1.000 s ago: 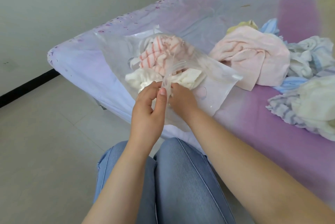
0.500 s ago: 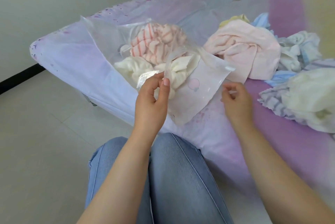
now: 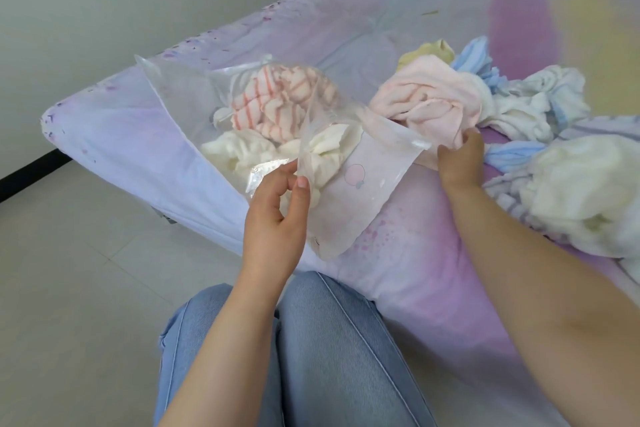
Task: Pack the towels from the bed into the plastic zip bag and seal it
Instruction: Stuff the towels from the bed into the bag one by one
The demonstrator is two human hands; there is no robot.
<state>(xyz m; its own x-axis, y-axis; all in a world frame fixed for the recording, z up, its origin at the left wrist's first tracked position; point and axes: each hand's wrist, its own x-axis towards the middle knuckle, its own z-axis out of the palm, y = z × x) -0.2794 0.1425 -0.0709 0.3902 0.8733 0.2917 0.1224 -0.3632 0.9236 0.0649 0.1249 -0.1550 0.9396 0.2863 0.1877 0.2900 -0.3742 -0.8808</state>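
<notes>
A clear plastic zip bag (image 3: 367, 191) lies on the bed's near corner, mouth toward me. Inside it sit a pink-and-white striped towel (image 3: 277, 104) and a cream towel (image 3: 239, 153). My left hand (image 3: 277, 219) pinches the upper edge of the bag's mouth and holds it up. My right hand (image 3: 460, 160) closes on the lower edge of a pale pink towel (image 3: 433, 101) just right of the bag. Behind and right of it lie a yellow towel (image 3: 429, 52), a blue towel (image 3: 474, 56), a white-and-blue one (image 3: 540, 101) and a cream one (image 3: 581, 191).
The bed (image 3: 415, 271) wears a lilac and purple sheet; its corner and left edge drop to a tiled floor (image 3: 69, 288). My knees in blue jeans (image 3: 311, 340) are just below the bed's edge. A wall runs along the left, a doorway at the far end.
My right hand left the bag's mouth, swung right and took hold of the pink towel. My left hand kept its pinch on the bag's edge.
</notes>
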